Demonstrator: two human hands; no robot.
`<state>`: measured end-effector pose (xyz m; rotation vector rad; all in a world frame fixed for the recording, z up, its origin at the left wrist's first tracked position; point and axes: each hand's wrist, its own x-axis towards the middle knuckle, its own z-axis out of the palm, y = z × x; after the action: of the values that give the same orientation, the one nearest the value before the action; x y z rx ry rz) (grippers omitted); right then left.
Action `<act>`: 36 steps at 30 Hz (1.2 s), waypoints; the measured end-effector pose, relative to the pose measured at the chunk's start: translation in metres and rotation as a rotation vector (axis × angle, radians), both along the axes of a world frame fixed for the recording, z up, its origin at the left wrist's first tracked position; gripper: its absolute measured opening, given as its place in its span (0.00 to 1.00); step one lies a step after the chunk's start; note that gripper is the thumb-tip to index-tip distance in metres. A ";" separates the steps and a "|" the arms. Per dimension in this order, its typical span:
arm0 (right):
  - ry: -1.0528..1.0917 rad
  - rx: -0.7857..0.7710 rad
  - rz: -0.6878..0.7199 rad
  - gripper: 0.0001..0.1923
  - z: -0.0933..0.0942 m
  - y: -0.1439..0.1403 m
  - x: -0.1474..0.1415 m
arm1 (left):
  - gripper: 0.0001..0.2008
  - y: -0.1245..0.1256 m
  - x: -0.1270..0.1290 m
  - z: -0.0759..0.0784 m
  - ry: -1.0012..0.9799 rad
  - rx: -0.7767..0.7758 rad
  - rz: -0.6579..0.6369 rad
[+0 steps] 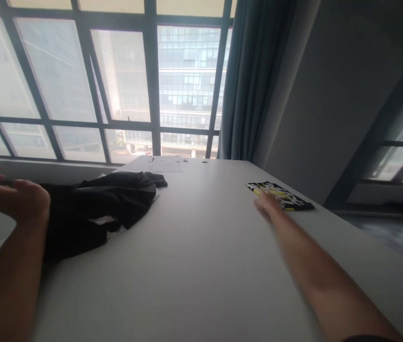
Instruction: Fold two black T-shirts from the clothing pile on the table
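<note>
Our right hand (267, 203), blurred so we cannot tell its grip, touches the near edge of the patterned cloth (280, 195). The cloth's long axis runs away to the right. Our left hand (12, 197), open and raised, is well apart from it, near the black garment (98, 209).

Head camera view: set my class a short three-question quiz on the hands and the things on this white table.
1. True or false: the right hand reaches the black-and-yellow patterned item.
2. Which lies nearest the left hand? A papers B dark garment C curtain
3. What colour is the table?

Key: 1 true; 2 B; 3 white.
</note>
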<state>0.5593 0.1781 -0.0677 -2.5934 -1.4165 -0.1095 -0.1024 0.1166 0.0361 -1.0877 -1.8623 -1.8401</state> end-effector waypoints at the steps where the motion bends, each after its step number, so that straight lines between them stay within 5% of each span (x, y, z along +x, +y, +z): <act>1: -0.008 0.026 -0.070 0.27 -0.004 -0.010 0.018 | 0.27 -0.001 0.012 0.000 0.102 0.003 -0.007; 4: 0.009 0.098 -0.188 0.29 -0.015 -0.028 0.052 | 0.16 0.004 0.063 -0.009 0.487 -0.111 -0.174; 7: 0.038 0.132 -0.171 0.24 -0.020 -0.030 0.059 | 0.20 0.016 0.106 -0.031 0.829 -0.436 -0.450; 11: 0.081 0.184 -0.162 0.21 -0.011 -0.029 0.049 | 0.26 0.031 0.107 -0.063 0.946 -0.946 -0.483; 13: 0.106 0.271 -0.172 0.21 0.004 -0.030 0.038 | 0.23 0.036 0.094 -0.071 0.935 -1.052 -0.450; 16: 0.152 0.505 -0.057 0.21 0.040 -0.030 0.008 | 0.20 0.039 0.086 -0.072 0.890 -0.961 -0.450; 18: 0.269 0.620 0.178 0.19 0.070 -0.029 -0.023 | 0.22 0.037 0.094 -0.071 0.859 -0.827 -0.504; 21: 0.672 0.750 0.515 0.19 0.113 -0.034 -0.078 | 0.29 0.026 0.121 -0.073 0.872 -0.601 -0.695; 24: 0.916 0.869 0.621 0.21 0.140 -0.046 -0.128 | 0.37 0.008 0.153 -0.077 0.884 -0.388 -0.917; 26: 0.959 0.845 0.592 0.25 0.147 -0.055 -0.154 | 0.36 -0.005 0.172 -0.078 0.836 -0.259 -0.997; 29: 0.961 0.762 0.554 0.31 0.146 -0.064 -0.175 | 0.20 -0.020 0.189 -0.074 0.728 -0.156 -1.090; 33: 0.985 0.681 0.577 0.37 0.138 -0.066 -0.177 | 0.11 -0.027 0.189 -0.063 0.685 -0.222 -1.316; 36: 1.046 0.689 0.618 0.38 0.135 -0.064 -0.170 | 0.10 -0.022 0.181 -0.059 0.742 -0.226 -1.348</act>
<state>0.3888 0.1141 0.0672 -1.2158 -1.2996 0.6227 0.0791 0.0943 -0.0230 -3.0121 -0.8288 -1.2004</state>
